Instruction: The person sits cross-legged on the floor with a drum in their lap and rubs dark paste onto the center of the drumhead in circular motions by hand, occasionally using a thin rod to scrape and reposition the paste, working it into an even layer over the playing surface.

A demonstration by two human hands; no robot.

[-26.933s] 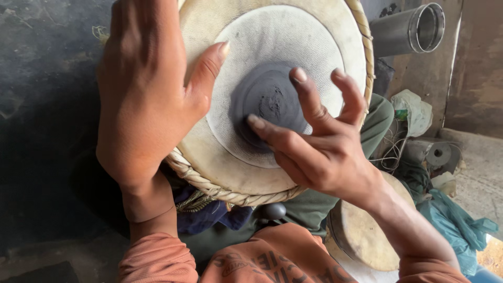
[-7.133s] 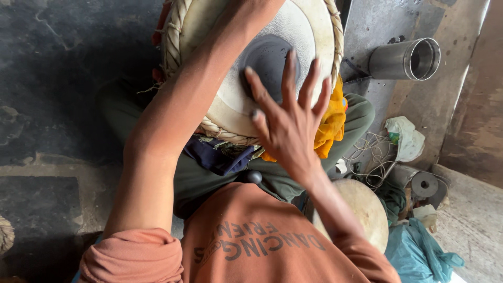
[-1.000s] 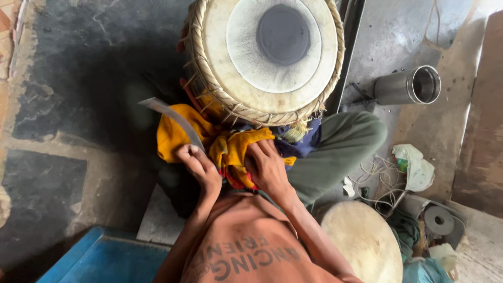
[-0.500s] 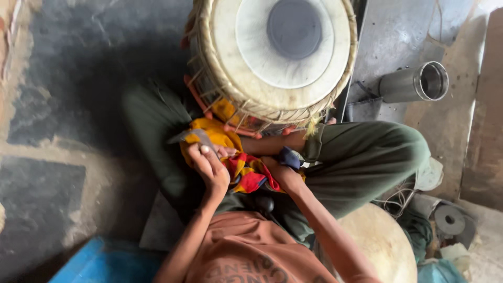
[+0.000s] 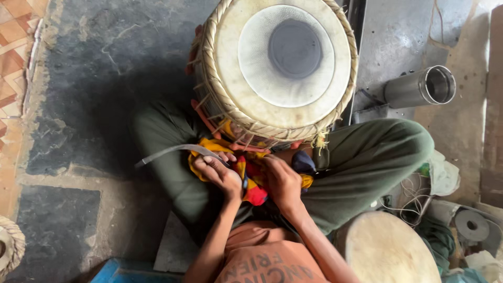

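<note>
A large drum point(image 5: 277, 68) with a pale skin head, a dark centre patch and a braided rim rests against my crossed legs in green trousers point(image 5: 367, 162). Just below it, my left hand point(image 5: 217, 173) is closed around a thin curved grey strip point(image 5: 167, 152) that sticks out to the left. That hand also presses on a bunched yellow and red cloth point(image 5: 249, 178). My right hand point(image 5: 283, 183) grips the same cloth beside a dark blue piece point(image 5: 304, 162). The cloth is tucked under the drum's lower edge.
A metal cylinder point(image 5: 419, 86) lies on the floor at the right. A second pale drum head point(image 5: 387, 251) sits at the lower right beside wires, a grey roll point(image 5: 471, 225) and rags. Part of a braided ring point(image 5: 10, 246) shows at the left edge, and a blue board point(image 5: 120, 272) at the bottom.
Both hands have moved up closer under the drum, still on the cloth. The grey strip has swung from pointing up-left to lying out to the left.
</note>
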